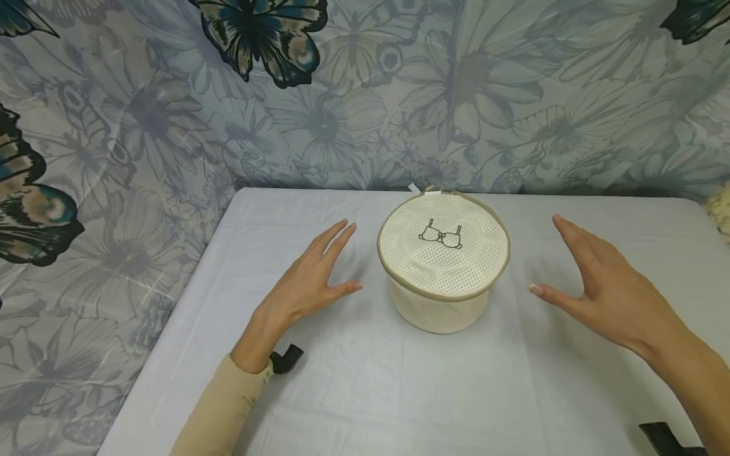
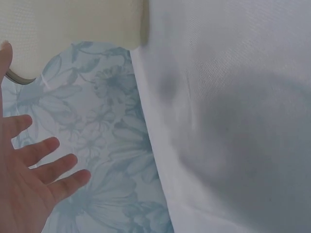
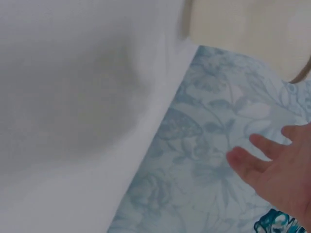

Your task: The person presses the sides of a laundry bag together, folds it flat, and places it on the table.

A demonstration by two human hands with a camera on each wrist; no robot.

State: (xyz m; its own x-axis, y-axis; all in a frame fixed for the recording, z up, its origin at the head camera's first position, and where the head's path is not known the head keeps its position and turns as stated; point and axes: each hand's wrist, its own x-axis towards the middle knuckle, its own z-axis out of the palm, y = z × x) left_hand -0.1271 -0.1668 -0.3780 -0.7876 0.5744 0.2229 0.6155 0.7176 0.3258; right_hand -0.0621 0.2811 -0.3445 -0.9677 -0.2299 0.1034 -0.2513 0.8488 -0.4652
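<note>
A round cream mesh bag (image 1: 439,272) stands upright on the white-covered table, its lid edged in tan and printed with a pair of glasses. To its left my left hand (image 1: 313,275) hovers with fingers extended and thumb toward the bag, apart from it. On the other side my right hand (image 1: 604,285) is held the same way, with a gap to the bag. In the left wrist view the bag's side (image 2: 82,22) shows above the spread fingers. The right wrist view has the bag's side (image 3: 243,26) at the top, beyond the right fingers.
The white tablecloth (image 1: 456,392) spreads around the bag. Behind the table hangs a grey floral cloth (image 1: 365,126) with butterflies. Something pale yellow and textured (image 1: 720,209) shows at the right edge. Black straps (image 1: 287,359) are at both wrists.
</note>
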